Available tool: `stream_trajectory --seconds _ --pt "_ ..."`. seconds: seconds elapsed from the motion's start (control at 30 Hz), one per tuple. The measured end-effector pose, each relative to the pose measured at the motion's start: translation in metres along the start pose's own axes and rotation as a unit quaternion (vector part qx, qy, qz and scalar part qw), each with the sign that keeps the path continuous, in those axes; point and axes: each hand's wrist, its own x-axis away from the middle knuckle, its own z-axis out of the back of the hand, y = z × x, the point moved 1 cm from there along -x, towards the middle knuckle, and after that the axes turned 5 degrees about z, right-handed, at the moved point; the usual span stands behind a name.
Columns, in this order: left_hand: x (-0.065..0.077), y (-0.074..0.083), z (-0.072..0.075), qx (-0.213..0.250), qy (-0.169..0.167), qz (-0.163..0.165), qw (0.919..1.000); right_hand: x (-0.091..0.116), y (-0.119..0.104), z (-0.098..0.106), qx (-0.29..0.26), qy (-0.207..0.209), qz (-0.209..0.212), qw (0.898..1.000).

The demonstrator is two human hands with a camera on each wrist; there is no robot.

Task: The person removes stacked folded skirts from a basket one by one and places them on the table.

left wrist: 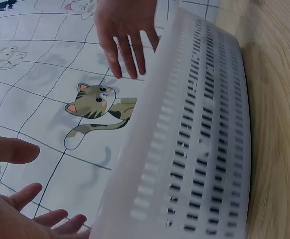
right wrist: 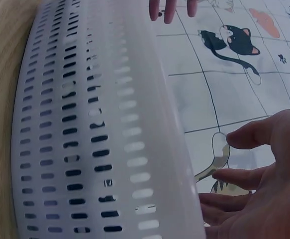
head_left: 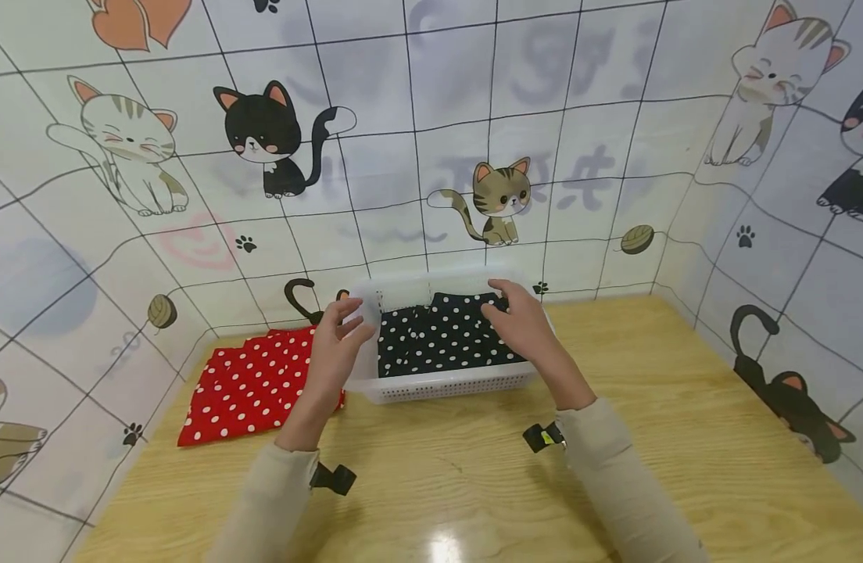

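A white perforated plastic basket point(head_left: 442, 389) stands on the table against the back wall. Inside it lies black cloth with white dots point(head_left: 445, 336), spread over the bottom. My left hand point(head_left: 336, 344) is over the basket's left end, fingers apart and loosely bent, with nothing in them. Over the right end hovers my right hand point(head_left: 519, 317), its fingers relaxed and holding nothing. Both wrist views show the basket's slotted front wall point(left wrist: 204, 124) close up, with the hands above its rim. Whether any fingertip touches the cloth cannot be told.
Folded red cloth with white dots point(head_left: 256, 383) lies on the table left of the basket, partly behind my left hand. The wood-grain table point(head_left: 445, 477) extends in front. Walls covered in cat-print sheeting point(head_left: 382, 180) close off the back and both sides.
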Motion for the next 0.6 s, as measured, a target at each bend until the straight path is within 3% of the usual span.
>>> stream_trajectory --seconds 0.17,0.3,0.47,0.6 --pt "-0.011 -0.004 -0.015 0.001 -0.021 0.03 0.9993 -0.005 0.008 0.003 0.013 -0.03 -0.028 0.999" --pt "-0.02 -0.008 -0.021 -0.019 -0.039 0.072 0.9964 -0.007 0.012 0.002 -0.014 -0.061 -0.064 0.996" --pt "-0.028 -0.012 -0.025 -0.047 -0.077 0.139 0.9862 -0.008 0.016 -0.001 -0.056 -0.095 -0.107 0.988" --pt "-0.036 -0.013 -0.029 -0.062 -0.111 0.18 0.9753 -0.009 0.02 -0.002 -0.058 -0.113 -0.125 0.984"
